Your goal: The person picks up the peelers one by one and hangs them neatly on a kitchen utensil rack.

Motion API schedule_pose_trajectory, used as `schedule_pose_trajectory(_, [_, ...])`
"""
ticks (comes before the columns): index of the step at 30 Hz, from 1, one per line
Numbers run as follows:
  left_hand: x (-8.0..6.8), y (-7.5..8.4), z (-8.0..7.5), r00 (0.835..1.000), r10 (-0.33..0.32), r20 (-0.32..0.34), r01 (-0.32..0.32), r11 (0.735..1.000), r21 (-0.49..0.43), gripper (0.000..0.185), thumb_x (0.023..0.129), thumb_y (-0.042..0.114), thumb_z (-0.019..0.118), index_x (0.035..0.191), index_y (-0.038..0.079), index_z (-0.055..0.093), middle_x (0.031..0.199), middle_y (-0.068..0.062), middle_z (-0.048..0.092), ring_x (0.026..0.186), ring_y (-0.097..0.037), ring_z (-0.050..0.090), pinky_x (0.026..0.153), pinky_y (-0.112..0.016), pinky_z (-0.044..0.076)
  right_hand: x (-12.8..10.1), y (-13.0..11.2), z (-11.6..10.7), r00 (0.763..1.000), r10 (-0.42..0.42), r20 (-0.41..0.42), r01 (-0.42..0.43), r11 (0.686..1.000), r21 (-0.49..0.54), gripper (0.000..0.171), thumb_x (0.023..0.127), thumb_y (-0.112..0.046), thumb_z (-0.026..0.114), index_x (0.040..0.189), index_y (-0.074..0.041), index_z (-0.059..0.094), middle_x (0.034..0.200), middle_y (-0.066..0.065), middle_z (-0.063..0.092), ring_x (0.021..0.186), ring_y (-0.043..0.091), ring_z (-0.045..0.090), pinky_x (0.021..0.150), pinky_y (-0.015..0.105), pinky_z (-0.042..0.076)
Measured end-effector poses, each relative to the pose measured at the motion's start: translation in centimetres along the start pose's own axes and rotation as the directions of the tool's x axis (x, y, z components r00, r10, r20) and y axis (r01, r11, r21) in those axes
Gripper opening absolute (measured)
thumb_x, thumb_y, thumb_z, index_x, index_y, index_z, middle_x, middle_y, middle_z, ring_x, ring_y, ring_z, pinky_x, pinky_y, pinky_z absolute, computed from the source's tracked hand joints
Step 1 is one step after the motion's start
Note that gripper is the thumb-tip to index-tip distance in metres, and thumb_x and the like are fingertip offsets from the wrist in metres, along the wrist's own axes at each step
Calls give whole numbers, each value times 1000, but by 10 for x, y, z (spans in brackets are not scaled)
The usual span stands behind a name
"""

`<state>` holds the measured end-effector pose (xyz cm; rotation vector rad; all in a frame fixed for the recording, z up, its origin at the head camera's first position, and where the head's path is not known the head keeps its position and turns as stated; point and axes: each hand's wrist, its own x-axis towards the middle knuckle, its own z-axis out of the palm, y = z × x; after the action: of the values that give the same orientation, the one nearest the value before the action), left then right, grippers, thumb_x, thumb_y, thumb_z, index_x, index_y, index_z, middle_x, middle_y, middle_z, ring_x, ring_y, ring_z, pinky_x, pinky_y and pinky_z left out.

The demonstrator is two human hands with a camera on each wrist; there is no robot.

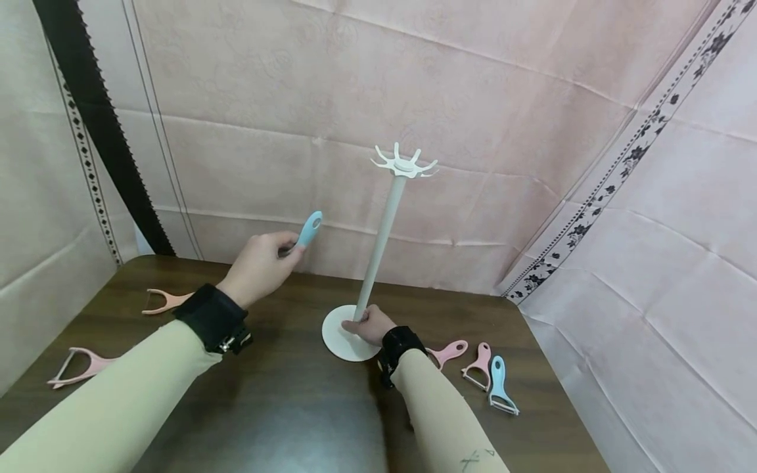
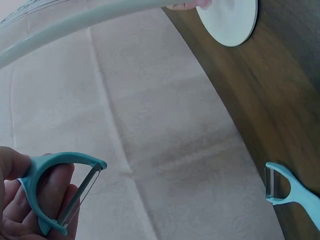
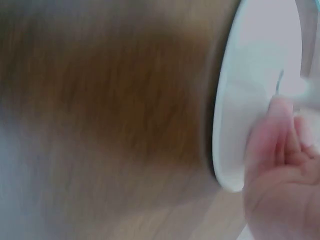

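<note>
Raised above the table's back edge, my left hand holds a blue peeler, its handle pointing up and to the right. The left wrist view shows the peeler's curved head and metal blade near my fingers. A white stand leans slightly right in the head view, with a round base and a ring of upturned hooks on top. Low on its pole, right above the base, my right hand grips it with thumb and fingers; the hooks hold nothing.
Right of the stand lie two pink peelers and a blue peeler. On the left are an orange peeler and a pale pink peeler, partly behind my forearm. Another blue peeler shows in the left wrist view. Cloth walls enclose the table.
</note>
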<state>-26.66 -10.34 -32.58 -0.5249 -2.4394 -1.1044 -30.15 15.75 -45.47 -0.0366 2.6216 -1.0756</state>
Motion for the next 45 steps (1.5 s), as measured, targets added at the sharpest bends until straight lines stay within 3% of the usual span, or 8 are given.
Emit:
schedule_pose_trajectory(2, [-2,0,3,1000,1,-13,-1,1000,-6,18,98,18,57,102,4,68,75,-4,58,61,-18,50,52,-32,41,-2,4,-4,1000,14,3,-14,1000,4,42,84,-42,74,86,-5,56,76,5,59,73,20,56,67,34,45])
schedule_pose_trajectory(5, [-3,-2,6,1000,1,-16,-2,1000,-14,17,97,17,58,98,4,68,74,-4,57,59,-18,49,50,-31,39,-5,8,-8,999,22,32,-22,1000,15,42,83,-42,75,77,-7,53,64,3,56,61,19,53,57,30,41])
schedule_pose_trajectory(15, [12,10,13,997,-16,-73,10,997,-79,21,98,21,58,109,8,70,84,-3,66,67,-19,54,59,-34,45,-2,14,-7,998,9,67,-3,995,-104,48,86,-53,67,66,-12,53,56,1,48,55,19,46,54,31,36])
schedule_pose_trajectory(18, [19,19,16,998,-26,-64,18,993,-118,25,100,22,55,115,6,67,95,-7,68,74,-20,59,63,-36,47,-2,12,-4,997,25,69,-18,995,-101,50,86,-55,65,62,-13,52,55,2,48,56,19,46,55,30,35])
schedule_pose_trajectory(26, [55,43,19,998,-28,-59,13,971,-237,26,101,19,51,120,6,62,107,-9,67,91,-20,63,75,-40,50,1,6,0,998,49,45,-43,993,-113,44,88,-50,66,65,-13,55,59,2,50,59,20,47,56,31,36])
schedule_pose_trajectory(33, [89,79,20,994,41,-100,-68,958,-279,23,100,16,52,115,5,64,105,-8,68,89,-17,62,76,-34,50,-3,4,-2,998,50,35,-45,992,-122,41,90,-47,65,68,-13,56,61,1,50,60,19,49,58,30,37])
schedule_pose_trajectory(39, [101,101,19,991,85,-106,-111,955,-276,25,99,13,52,120,3,63,110,-10,67,91,-13,64,78,-29,51,-6,1,-1,999,33,34,-30,994,-109,40,92,-44,64,68,-13,56,62,0,49,60,18,48,58,30,37])
schedule_pose_trajectory(45, [105,107,19,992,70,-101,-95,957,-273,24,100,14,52,118,3,63,111,-11,68,91,-13,62,76,-29,50,-5,2,-2,998,42,35,-38,993,-116,39,93,-42,63,68,-13,55,62,0,49,60,17,48,56,29,37])
